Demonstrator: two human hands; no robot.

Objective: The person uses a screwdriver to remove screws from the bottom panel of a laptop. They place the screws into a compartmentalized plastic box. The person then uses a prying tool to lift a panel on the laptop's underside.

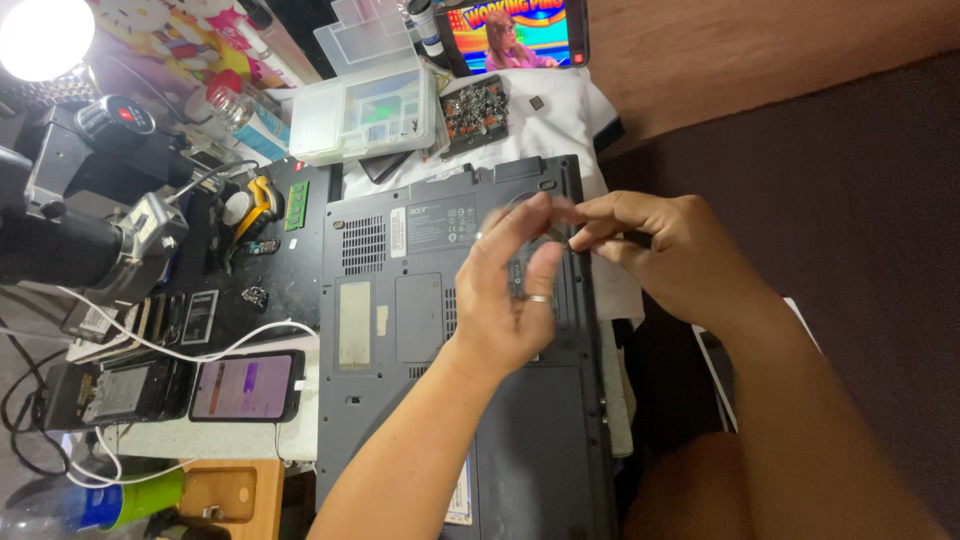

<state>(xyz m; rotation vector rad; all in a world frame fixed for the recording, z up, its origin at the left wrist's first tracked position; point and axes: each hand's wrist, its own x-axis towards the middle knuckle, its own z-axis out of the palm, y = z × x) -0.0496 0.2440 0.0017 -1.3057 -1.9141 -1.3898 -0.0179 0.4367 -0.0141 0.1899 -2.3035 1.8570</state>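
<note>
Left hand hovers over the upturned grey laptop, fingers curled and thumb meeting forefinger in a pinch; motion blur hides whether anything small sits between them, so I cannot tell. A ring shows on one finger. Right hand is above the laptop's right edge, fingertips drawn together, seemingly on a small dark item; too blurred to identify. Both hands meet over the upper right of the laptop's base.

Laptop lies bottom up, presumably so its panels and vents face the worker. Matte plastic shell, rectangular cover plates, slotted grilles, one pale sticker.

Left of the laptop: a smartphone with lit purple screen, white cable attached. Beyond that, on a dark mat, a green memory module and small metal parts.

Beyond the laptop: a white cloth beneath its far edge, a dark circuit board, a clear plastic compartment box, lid open. Far left, a black microscope arm and a bright round lamp. Farthest, a small lit screen.
</note>
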